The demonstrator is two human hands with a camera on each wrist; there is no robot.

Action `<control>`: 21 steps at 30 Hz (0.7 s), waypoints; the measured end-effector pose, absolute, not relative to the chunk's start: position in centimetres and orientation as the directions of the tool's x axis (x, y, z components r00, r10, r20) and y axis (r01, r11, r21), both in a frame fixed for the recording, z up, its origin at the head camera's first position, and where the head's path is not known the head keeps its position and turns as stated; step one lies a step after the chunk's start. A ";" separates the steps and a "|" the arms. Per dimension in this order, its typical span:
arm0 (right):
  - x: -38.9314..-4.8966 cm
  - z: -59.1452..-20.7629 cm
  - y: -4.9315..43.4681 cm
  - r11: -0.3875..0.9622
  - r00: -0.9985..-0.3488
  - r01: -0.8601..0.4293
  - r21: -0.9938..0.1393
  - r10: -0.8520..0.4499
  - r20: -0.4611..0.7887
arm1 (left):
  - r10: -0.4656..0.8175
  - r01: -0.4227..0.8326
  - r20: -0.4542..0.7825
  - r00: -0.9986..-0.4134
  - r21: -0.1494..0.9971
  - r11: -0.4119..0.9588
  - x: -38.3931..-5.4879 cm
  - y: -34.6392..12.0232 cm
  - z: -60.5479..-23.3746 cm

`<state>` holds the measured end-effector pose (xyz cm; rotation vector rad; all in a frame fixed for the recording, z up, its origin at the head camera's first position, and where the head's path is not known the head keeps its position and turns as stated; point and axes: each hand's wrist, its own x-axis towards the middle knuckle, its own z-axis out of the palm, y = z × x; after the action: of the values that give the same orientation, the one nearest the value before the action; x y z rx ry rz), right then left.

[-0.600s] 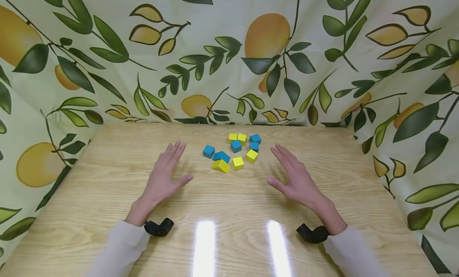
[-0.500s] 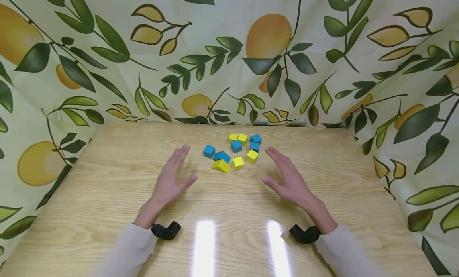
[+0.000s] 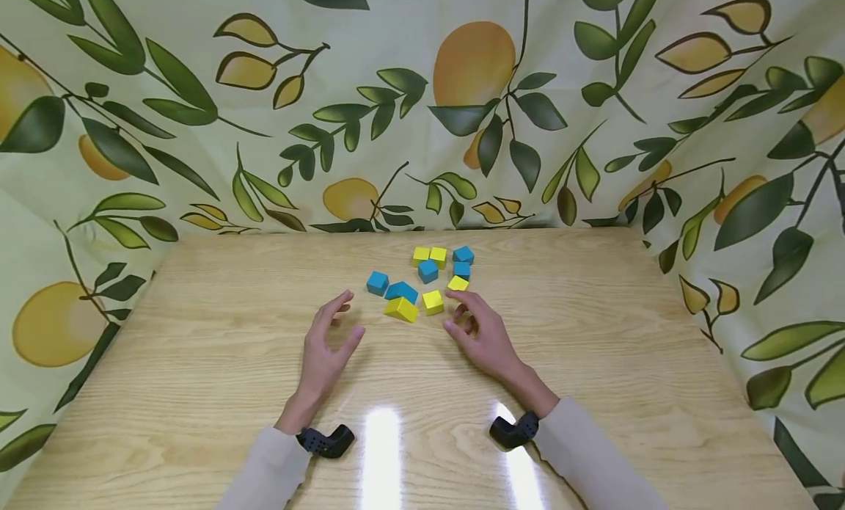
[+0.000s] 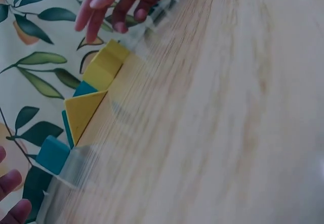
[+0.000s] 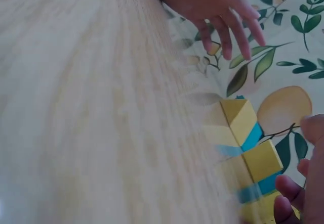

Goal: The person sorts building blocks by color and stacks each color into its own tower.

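Note:
Wooden-looking toy blocks, yellow and blue, lie grouped toward the far side of the table. My right hand (image 3: 485,337) hovers at the group's near right, fingers bent loosely, index fingertip by a yellow cube (image 3: 458,283) that it partly covers. Another yellow cube (image 3: 433,302) is just left of those fingertips. At the group's left, my left hand (image 3: 326,352) holds nothing, thumb apart from its fingers. Nearest to it are a blue cube (image 3: 377,283), a yellow triangular block (image 3: 401,310) and a blue triangular block (image 3: 402,291). The right wrist view shows right-hand fingers (image 5: 291,193) beside the blocks.
Two yellow cubes (image 3: 429,257) stand at the back with a blue cube (image 3: 428,271) before them. Blue blocks (image 3: 462,260) sit at the back right. A fruit-patterned cloth (image 3: 389,143) rises behind the wooden table (image 3: 251,312) and along its sides.
Both hands have moved inward toward the blocks, the right one farther, and its fingers have bent from straight. The blocks keep their arrangement; the head view has shifted slightly.

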<state>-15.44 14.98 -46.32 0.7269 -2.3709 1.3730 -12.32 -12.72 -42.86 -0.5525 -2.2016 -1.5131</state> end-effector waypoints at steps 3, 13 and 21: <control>-15.6 -46.4 14.5 0.429 -0.836 -0.548 -0.718 -0.283 0.470 | 0.113 0.544 0.538 -0.835 0.780 0.308 -12.5 -12.3 -43.1; -16.5 -46.6 13.4 0.533 -0.842 -0.538 -0.653 -0.300 0.449 | 0.226 0.624 0.583 -0.780 0.749 0.223 -11.9 -9.7 -43.7; -17.7 -46.5 12.9 0.560 -0.844 -0.535 -0.633 -0.321 0.430 | 0.230 0.623 0.580 -0.782 0.741 0.251 -12.0 -9.2 -43.4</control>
<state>-17.66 12.89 -46.54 0.7108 -2.5311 1.1598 -11.96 -9.22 -43.41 -0.7819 -2.1757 -1.5427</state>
